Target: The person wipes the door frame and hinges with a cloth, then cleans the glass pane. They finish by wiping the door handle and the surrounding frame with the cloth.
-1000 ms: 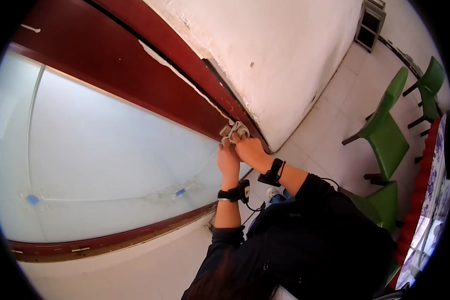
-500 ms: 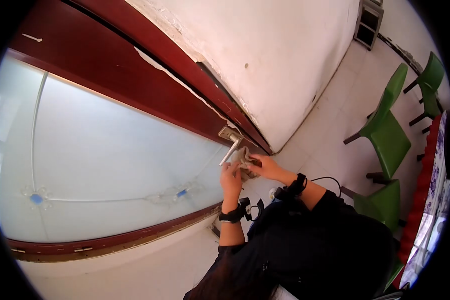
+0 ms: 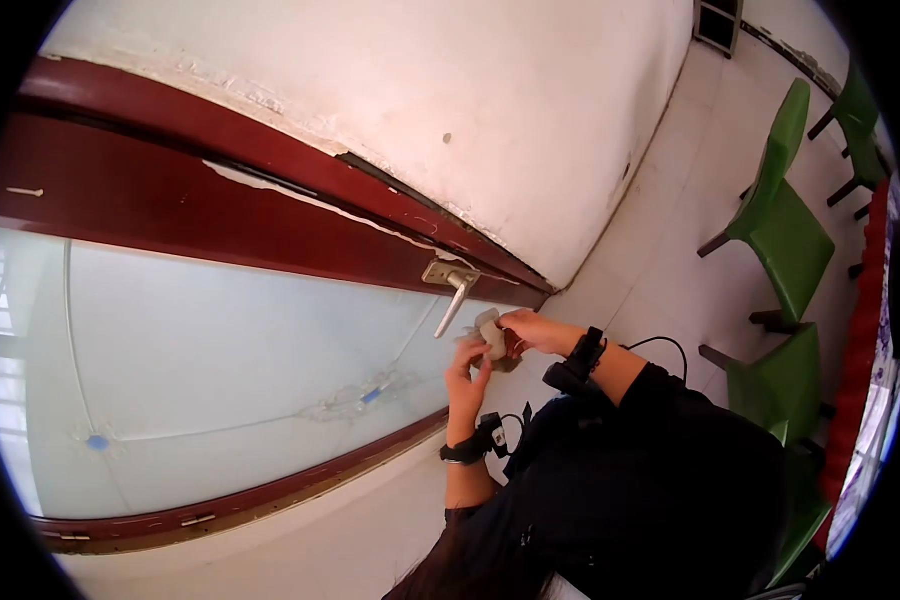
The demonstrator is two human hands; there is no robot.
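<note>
A crumpled beige cloth is held between my two hands, just below the metal door handle. My left hand pinches the cloth's near left side with its fingers. On the other side, my right hand grips the cloth, its fingertips partly hidden in the folds. The lever handle sits on a plate on the dark red door, which has a frosted glass panel with blue flower ornaments. Neither hand touches the handle.
Green chairs with dark legs stand on the tiled floor at the right. A table with a red-edged, purple-patterned cloth is at the far right. The white wall beside the door frame is chipped. Black straps and cables are on my wrists.
My view has turned, so the door appears more level. The cloth has been folded or bunched differently between my hands, and it now sits a little farther from the handle.
</note>
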